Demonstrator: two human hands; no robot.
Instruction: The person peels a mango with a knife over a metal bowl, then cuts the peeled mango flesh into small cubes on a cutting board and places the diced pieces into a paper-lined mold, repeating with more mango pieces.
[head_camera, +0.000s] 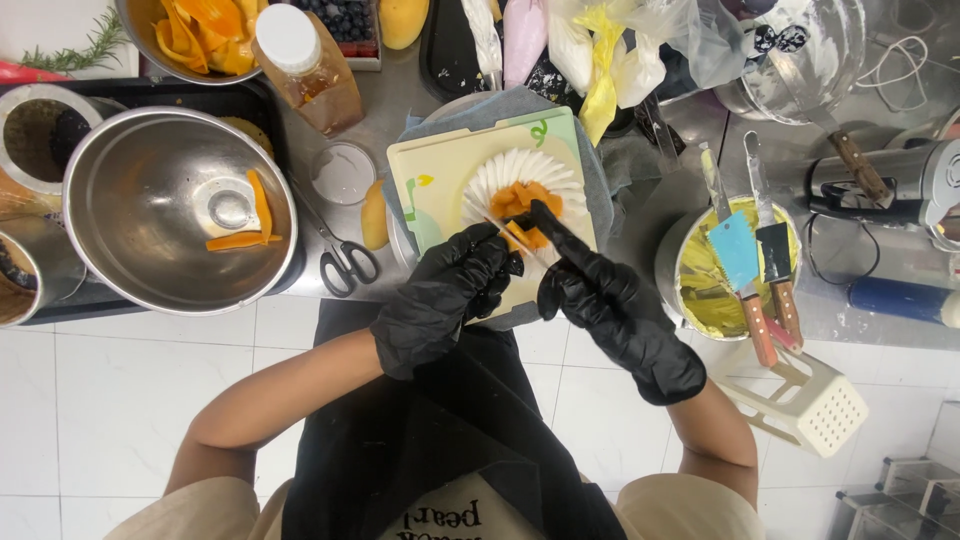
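Both my hands wear black gloves. A small white cake (520, 180) with piped cream ridges sits on a pale yellow board (440, 170). Orange mango slices (525, 200) are piled on its middle. My left hand (450, 295) is curled at the cake's near edge, pinching a thin stick whose tip reaches the slices. My right hand (610, 305) points a finger onto the fruit, touching a slice (524, 237) at the near side of the pile.
A large steel bowl (120, 210) with a few mango strips stands at the left. Scissors (345, 262) lie beside the board. At the right, a pot (690, 260) holds spatulas and scrapers. Piping bags (600, 60), a juice bottle (305, 65) and a bowl of mango slices (200, 35) stand behind.
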